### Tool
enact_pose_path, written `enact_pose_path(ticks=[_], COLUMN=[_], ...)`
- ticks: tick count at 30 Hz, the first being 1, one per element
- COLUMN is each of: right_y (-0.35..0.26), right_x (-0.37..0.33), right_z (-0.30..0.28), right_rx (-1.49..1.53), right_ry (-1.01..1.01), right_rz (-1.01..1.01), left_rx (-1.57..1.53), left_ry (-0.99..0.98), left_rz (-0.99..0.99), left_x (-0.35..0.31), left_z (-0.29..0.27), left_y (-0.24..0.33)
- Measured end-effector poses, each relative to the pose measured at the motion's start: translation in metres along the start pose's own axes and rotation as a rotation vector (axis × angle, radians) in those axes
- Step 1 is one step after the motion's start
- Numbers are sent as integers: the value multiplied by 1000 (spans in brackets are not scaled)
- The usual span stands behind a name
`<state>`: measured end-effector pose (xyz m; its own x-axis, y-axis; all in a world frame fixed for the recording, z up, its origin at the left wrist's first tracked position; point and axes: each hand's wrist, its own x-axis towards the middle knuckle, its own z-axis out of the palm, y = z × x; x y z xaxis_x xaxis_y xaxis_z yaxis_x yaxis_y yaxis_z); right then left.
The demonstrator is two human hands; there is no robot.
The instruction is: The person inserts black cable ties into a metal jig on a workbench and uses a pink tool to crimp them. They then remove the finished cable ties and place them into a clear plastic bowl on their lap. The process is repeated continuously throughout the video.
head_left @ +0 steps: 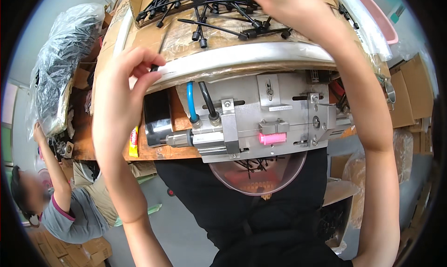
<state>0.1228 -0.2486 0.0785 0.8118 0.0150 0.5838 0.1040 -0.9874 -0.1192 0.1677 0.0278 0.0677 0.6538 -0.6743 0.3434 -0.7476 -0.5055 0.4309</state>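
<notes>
Left hand [116, 92] pinches a black rod [154, 67]; right hand [298, 8] is at the pile [249, 33] toward the table's [84, 143] far edge, grip unclear. Some black pieces [249, 169] lie in the bowl [288, 176] below the near edge; many more seem left.

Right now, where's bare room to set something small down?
The tabletop just left of your left forearm looks bare, as does the metal plate between black hose and upper bracket. Beyond the white rail, black rods crowd the cardboard.
</notes>
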Motion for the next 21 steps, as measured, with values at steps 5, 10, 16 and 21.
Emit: enact_pose_path(ticks=[5, 10, 16, 21], right_y=[3, -24, 1, -64], right_x=[-40, -90, -162, -214], right_z=[-50, -84, -108, -58], right_rx=[472, 1061, 786, 600], right_ry=[143, 215, 292, 217], right_rz=[199, 438, 300, 270], left_rx=[171, 169, 227, 191], left_ry=[262, 3, -86, -173], left_rz=[148, 165, 189, 124], left_x=[-84, -135, -124, -130], left_z=[69, 145, 157, 153], left_y=[71, 117, 126, 117])
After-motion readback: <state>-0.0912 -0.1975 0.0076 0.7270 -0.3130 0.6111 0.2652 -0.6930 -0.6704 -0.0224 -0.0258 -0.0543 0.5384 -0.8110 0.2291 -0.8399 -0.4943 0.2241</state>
